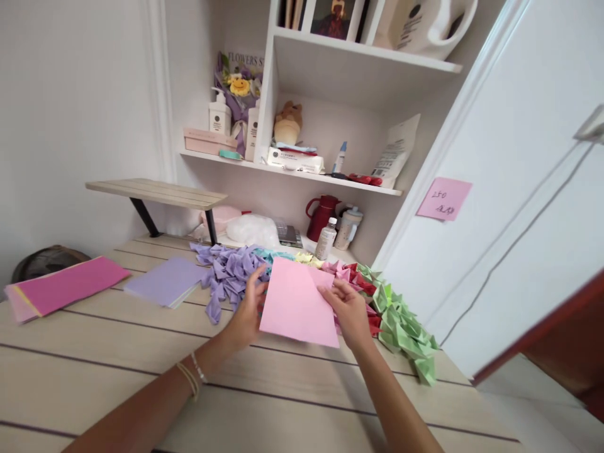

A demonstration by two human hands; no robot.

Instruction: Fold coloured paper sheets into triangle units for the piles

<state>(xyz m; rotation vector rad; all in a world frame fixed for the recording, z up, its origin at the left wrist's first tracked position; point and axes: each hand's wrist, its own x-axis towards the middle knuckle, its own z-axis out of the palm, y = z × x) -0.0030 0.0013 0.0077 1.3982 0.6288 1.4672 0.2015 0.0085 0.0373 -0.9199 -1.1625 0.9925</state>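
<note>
A pink square sheet of paper [299, 302] is held up above the table in front of me. My right hand [350, 309] grips its right edge, thumb on the front face and fingers behind. At the left edge, my left hand [248, 311] has its fingers curled around the side, their tips partly hidden behind the sheet. Beyond the sheet lie heaps of folded paper pieces: purple ones [231, 270] by my left hand, and red and pink ones partly covered by my right hand. Green ones [401, 321] spread farther right.
Purple sheets [165, 281] and a magenta stack [70, 284] lie on the left of the slatted table [155, 377]. A small raised stand [155, 190] is behind them. At the back are a clear bottle [326, 240], a red jug [323, 216] and shelves [292, 171].
</note>
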